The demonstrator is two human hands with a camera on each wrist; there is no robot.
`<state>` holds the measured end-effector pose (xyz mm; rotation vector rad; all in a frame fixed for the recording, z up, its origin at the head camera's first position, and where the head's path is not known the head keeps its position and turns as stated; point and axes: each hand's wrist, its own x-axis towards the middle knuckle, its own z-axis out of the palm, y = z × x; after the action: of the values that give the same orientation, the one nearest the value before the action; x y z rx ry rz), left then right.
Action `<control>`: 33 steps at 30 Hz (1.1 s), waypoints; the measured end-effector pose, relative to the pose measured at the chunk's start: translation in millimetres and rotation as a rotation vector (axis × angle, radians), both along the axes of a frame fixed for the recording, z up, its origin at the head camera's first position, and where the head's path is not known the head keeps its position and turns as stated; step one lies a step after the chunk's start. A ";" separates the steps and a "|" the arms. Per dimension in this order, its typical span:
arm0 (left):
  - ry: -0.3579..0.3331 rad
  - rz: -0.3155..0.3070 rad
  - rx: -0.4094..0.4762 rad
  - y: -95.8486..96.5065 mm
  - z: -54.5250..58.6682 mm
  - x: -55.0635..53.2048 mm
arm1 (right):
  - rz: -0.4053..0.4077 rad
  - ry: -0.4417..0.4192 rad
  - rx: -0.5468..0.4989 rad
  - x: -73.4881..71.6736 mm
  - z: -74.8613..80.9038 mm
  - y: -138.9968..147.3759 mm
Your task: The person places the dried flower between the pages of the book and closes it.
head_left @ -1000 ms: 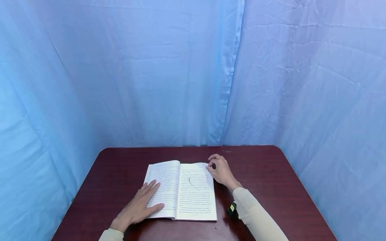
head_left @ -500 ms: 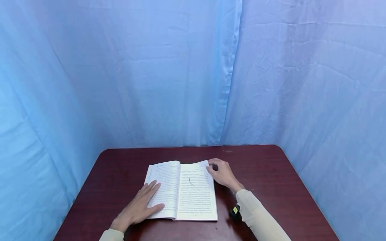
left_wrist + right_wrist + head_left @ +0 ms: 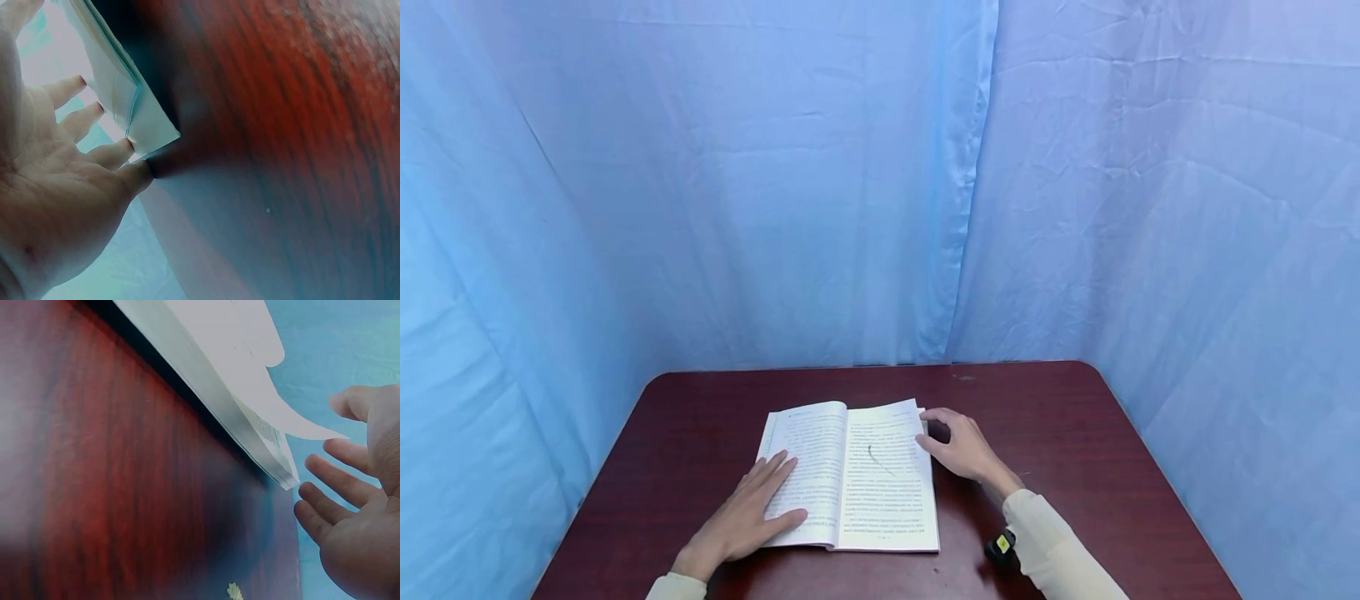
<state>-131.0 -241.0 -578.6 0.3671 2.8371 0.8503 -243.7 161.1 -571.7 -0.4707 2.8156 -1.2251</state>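
Note:
An open book point(image 3: 887, 500) lies on the table with printed pages on both sides. My left hand point(image 3: 741, 515) rests on the left page point(image 3: 812, 442), fingers spread and thumb towards the spine. In the left wrist view, the fingertips of that hand point(image 3: 75, 169) lie along the book's edge. By the top right corner of the book is my right hand point(image 3: 964, 447), thumb and forefinger apart. The right wrist view shows a raised page point(image 3: 294, 419), its corner right at the forefinger of the right hand point(image 3: 359, 494). A thin dark curved line point(image 3: 874, 456) crosses the right page.
The dark red wood-grain table point(image 3: 1037, 417) has rounded far corners. Blue curtains point(image 3: 775, 208) hang behind it and at both sides. A black device with a yellow label point(image 3: 1002, 546) is at the right wrist, beside the pale sleeve point(image 3: 1060, 542).
The top corner of the right page has lifted from the pages beneath. My right hand has moved slightly towards me and right, and its thumb and forefinger have parted. The left hand stays put.

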 end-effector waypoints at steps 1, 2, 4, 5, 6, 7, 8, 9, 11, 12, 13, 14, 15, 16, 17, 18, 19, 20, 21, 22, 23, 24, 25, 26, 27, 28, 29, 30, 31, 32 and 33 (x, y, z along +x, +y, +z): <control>0.001 -0.001 0.000 -0.2 -0.1 0.0 | 0.005 0.000 0.003 1.6 0.0 1.0; 0.002 -0.001 0.000 -0.4 -0.1 0.0 | 0.010 -0.003 0.003 3.4 0.1 2.0; 0.003 -0.001 0.002 -0.7 0.0 0.1 | 0.019 -0.016 0.003 7.5 0.9 3.6; 0.004 -0.001 0.001 -0.8 0.0 0.2 | 0.025 -0.018 0.008 9.6 1.2 4.3; 0.005 -0.001 0.002 -0.8 0.0 0.2 | 0.031 -0.026 0.007 11.9 1.9 4.8; 0.005 -0.002 0.003 -0.9 0.0 0.3 | 0.036 -0.032 0.007 14.1 2.5 5.1; 0.005 -0.002 0.005 -1.0 0.2 0.4 | 0.043 -0.035 0.007 16.3 2.8 5.3; 0.005 -0.002 0.006 -1.0 0.4 0.4 | 0.049 -0.038 0.007 18.6 3.4 5.2; 0.005 -0.002 0.005 -1.1 0.5 0.5 | 0.062 -0.038 0.006 22.8 3.7 5.0; 0.004 -0.004 0.006 -1.3 0.5 0.5 | 0.067 -0.044 -0.001 25.0 4.1 4.6; 0.003 -0.006 0.005 -1.7 0.5 0.5 | 0.075 -0.043 -0.003 26.8 3.8 4.4; 0.001 -0.007 0.005 -2.1 0.6 0.5 | 0.081 -0.045 -0.006 28.6 3.7 4.3; 0.000 -0.009 0.003 -2.5 0.6 0.5 | 0.088 -0.046 -0.010 30.6 3.9 3.9; -0.002 -0.010 0.003 -2.9 0.7 0.6 | 0.096 -0.044 -0.012 32.4 4.0 3.8; -0.003 -0.012 0.004 -3.2 1.1 0.8 | 0.105 -0.042 -0.012 34.1 4.2 3.6; -0.004 -0.013 0.005 -3.4 1.5 1.1 | 0.116 -0.039 -0.016 35.8 4.8 3.6; -0.005 -0.015 0.006 -3.2 2.5 1.0 | 0.125 -0.038 -0.019 37.3 5.4 3.8; -0.007 -0.015 0.007 -3.0 3.6 1.2 | 0.138 -0.037 -0.027 38.8 6.6 3.5; -0.005 -0.016 0.007 -2.7 4.6 1.3 | 0.150 -0.034 -0.034 40.3 7.7 3.1; -0.004 -0.016 0.009 -2.4 5.7 1.4 | 0.160 -0.028 -0.040 41.6 8.5 2.8; -0.002 -0.017 0.008 -2.0 6.7 1.5 | 0.170 -0.025 -0.051 42.9 9.4 2.3; 0.002 -0.017 0.007 -1.6 7.6 1.5 | 0.175 -0.022 -0.060 44.2 10.3 1.7; 0.005 -0.017 0.007 -1.4 8.4 1.9 | 0.180 -0.020 -0.065 45.3 10.9 0.6; 0.008 -0.017 0.006 -1.3 9.1 2.1 | 0.185 -0.019 -0.073 46.6 11.7 -0.4; 0.012 -0.017 0.004 -1.2 9.7 2.2 | 0.186 -0.016 -0.077 47.8 12.1 -1.3; 0.014 -0.016 0.002 -1.0 10.4 2.3 | 0.191 -0.010 -0.082 49.0 12.5 -2.1; 0.016 -0.015 0.001 -0.8 11.0 2.3 | 0.195 -0.011 -0.092 50.2 13.2 -3.1; 0.018 -0.014 0.000 -0.4 11.7 2.3 | 0.198 -0.012 -0.100 51.4 13.7 -4.0; 0.019 -0.012 0.001 0.1 12.3 2.2 | 0.205 -0.015 -0.115 52.5 14.1 -4.8; 0.022 -0.009 0.002 0.5 12.9 2.0 | 0.210 -0.015 -0.129 53.7 14.7 -5.8; 0.024 -0.007 0.002 0.9 13.4 1.7 | 0.217 -0.012 -0.141 54.6 14.9 -6.7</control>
<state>-129.2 -240.1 -565.2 0.3898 2.8551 0.8528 -189.1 154.4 -556.8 -0.7499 2.5944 -1.3774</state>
